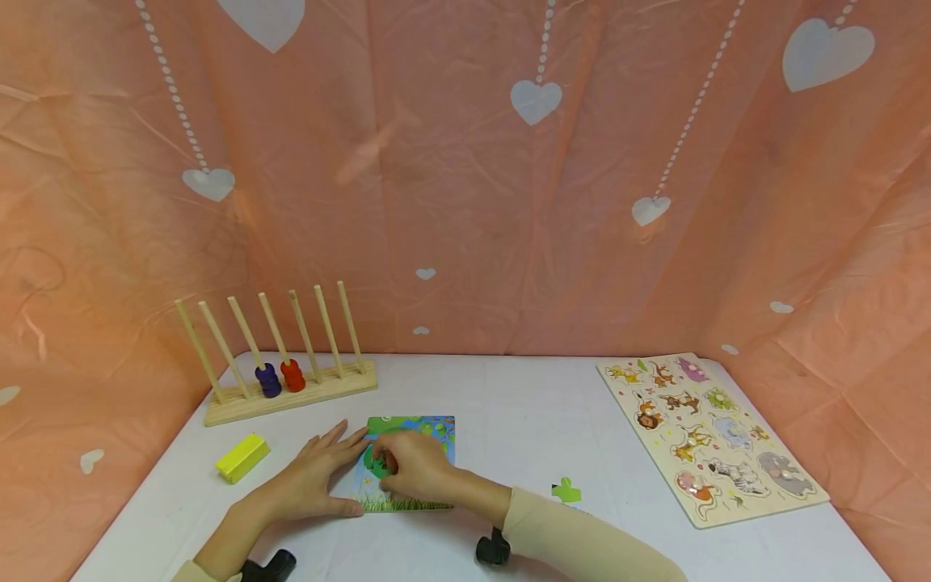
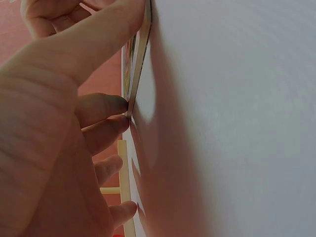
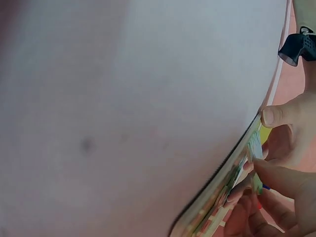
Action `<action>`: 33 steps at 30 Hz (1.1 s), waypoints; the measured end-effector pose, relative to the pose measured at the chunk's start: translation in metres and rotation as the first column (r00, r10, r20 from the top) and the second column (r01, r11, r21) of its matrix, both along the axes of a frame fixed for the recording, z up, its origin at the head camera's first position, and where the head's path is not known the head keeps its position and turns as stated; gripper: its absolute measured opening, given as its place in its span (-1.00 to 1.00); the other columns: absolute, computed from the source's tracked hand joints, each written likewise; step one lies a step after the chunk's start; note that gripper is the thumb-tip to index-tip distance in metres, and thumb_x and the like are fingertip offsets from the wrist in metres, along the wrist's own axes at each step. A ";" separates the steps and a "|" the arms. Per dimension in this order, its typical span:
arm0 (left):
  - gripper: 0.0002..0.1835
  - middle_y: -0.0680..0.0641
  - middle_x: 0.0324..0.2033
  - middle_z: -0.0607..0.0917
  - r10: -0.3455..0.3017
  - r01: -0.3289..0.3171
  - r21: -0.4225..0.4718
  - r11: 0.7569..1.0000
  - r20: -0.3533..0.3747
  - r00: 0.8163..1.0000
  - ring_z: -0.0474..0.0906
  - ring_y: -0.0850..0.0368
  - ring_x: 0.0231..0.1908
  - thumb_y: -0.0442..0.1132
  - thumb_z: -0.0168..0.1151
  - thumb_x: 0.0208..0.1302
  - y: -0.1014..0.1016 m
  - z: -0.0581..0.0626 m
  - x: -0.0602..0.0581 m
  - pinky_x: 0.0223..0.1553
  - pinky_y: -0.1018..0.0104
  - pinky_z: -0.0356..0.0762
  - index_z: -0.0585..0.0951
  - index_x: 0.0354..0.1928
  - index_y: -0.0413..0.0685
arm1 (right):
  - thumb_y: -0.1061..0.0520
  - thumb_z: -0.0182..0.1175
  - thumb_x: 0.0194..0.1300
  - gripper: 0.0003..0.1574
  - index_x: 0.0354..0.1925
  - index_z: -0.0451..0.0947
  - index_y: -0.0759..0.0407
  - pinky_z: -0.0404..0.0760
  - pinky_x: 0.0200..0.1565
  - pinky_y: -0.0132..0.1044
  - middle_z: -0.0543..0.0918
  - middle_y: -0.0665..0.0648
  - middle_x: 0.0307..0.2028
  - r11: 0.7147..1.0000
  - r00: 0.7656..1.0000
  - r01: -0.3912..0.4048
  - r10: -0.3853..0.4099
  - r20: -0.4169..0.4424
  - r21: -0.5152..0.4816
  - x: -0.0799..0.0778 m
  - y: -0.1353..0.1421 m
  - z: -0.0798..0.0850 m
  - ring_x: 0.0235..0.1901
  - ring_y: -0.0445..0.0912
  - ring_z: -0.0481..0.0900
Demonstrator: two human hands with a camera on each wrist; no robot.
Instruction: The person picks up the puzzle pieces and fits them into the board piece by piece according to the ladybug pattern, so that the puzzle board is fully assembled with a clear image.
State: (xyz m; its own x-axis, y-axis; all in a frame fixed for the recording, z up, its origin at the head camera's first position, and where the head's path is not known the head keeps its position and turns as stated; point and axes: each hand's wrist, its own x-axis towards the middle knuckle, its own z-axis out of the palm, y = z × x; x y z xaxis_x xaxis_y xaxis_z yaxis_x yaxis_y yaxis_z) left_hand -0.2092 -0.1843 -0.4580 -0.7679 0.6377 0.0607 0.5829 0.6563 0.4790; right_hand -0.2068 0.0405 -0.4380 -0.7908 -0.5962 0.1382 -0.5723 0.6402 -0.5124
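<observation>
A small jigsaw board with a blue sky and green grass picture lies on the table. My left hand rests at its left side, fingers extended, thumb near the lower left corner and fingertips at the edge. Over the middle of the board, my right hand pinches a green and light blue puzzle piece between thumb and fingers. That piece stands tilted up from the board in the right wrist view, its far part hidden by the fingers. To the right lies a loose green puzzle piece.
A wooden peg stand with purple and red beads is at the back left. Near the left hand sits a yellow block. An animal puzzle board lies at the right. A peach curtain hangs behind the white table.
</observation>
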 end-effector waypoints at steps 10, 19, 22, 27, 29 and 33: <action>0.09 -0.31 0.42 0.31 0.001 -0.001 0.000 1.000 0.002 1.000 -0.05 -0.51 0.43 0.34 0.43 -0.02 0.000 0.001 -0.001 0.15 -0.66 -0.08 0.37 0.39 -0.32 | 0.11 0.56 0.03 -0.44 0.03 0.65 0.14 0.37 -0.42 -0.55 0.50 -0.14 -0.43 0.993 1.000 -0.019 0.021 -0.019 0.116 0.004 -0.001 0.003 -0.45 -0.35 0.35; 0.09 -0.30 0.43 0.30 0.000 0.000 -0.013 1.000 0.011 1.000 -0.07 -0.51 0.43 0.35 0.42 -0.01 0.001 0.002 -0.001 0.16 -0.66 -0.09 0.37 0.40 -0.30 | 0.03 0.55 0.06 -0.39 0.08 0.65 0.13 0.36 -0.36 -0.56 0.47 -0.14 -0.39 0.990 0.997 -0.073 0.069 0.030 0.125 -0.002 0.006 -0.002 -0.40 -0.36 0.31; 0.08 -0.30 0.43 0.30 -0.003 0.003 -0.011 1.000 0.009 1.000 -0.07 -0.51 0.43 0.35 0.42 -0.01 0.001 0.001 -0.001 0.15 -0.66 -0.09 0.38 0.39 -0.30 | 0.05 0.51 0.12 -0.36 0.15 0.59 0.18 0.40 -0.30 -0.56 0.51 -0.09 -0.28 0.993 0.995 -0.091 0.087 0.058 0.076 -0.003 0.012 -0.001 -0.33 -0.36 0.34; 0.08 -0.30 0.43 0.30 -0.007 0.008 -0.014 1.000 0.005 1.000 -0.06 -0.51 0.43 0.35 0.42 -0.01 0.001 0.001 -0.002 0.15 -0.66 -0.07 0.39 0.38 -0.31 | -0.08 0.39 0.27 -0.48 0.14 0.62 0.07 0.50 -0.08 -0.42 0.57 -0.02 0.01 0.959 0.977 -0.151 0.182 -0.114 0.239 0.003 0.023 0.002 -0.06 -0.27 0.49; 0.08 -0.30 0.43 0.30 -0.007 0.007 -0.018 1.000 0.002 1.000 -0.05 -0.51 0.43 0.35 0.42 -0.01 0.001 0.001 -0.002 0.15 -0.66 -0.06 0.39 0.38 -0.31 | -0.22 0.28 0.33 -0.39 0.23 0.57 0.01 0.51 0.12 -0.21 0.51 0.02 0.22 0.911 0.951 -0.166 0.249 -0.182 0.377 0.008 0.028 0.004 0.17 -0.16 0.45; 0.09 -0.31 0.43 0.29 -0.004 0.004 -0.021 1.000 0.008 1.000 -0.06 -0.52 0.42 0.35 0.42 -0.01 0.001 0.002 -0.001 0.15 -0.66 -0.07 0.39 0.38 -0.32 | -0.43 0.01 0.38 -0.15 0.47 0.30 -0.09 0.26 0.34 0.20 0.17 0.05 0.52 0.809 0.932 -0.214 0.337 -0.133 0.547 0.021 0.036 0.008 0.48 -0.01 0.12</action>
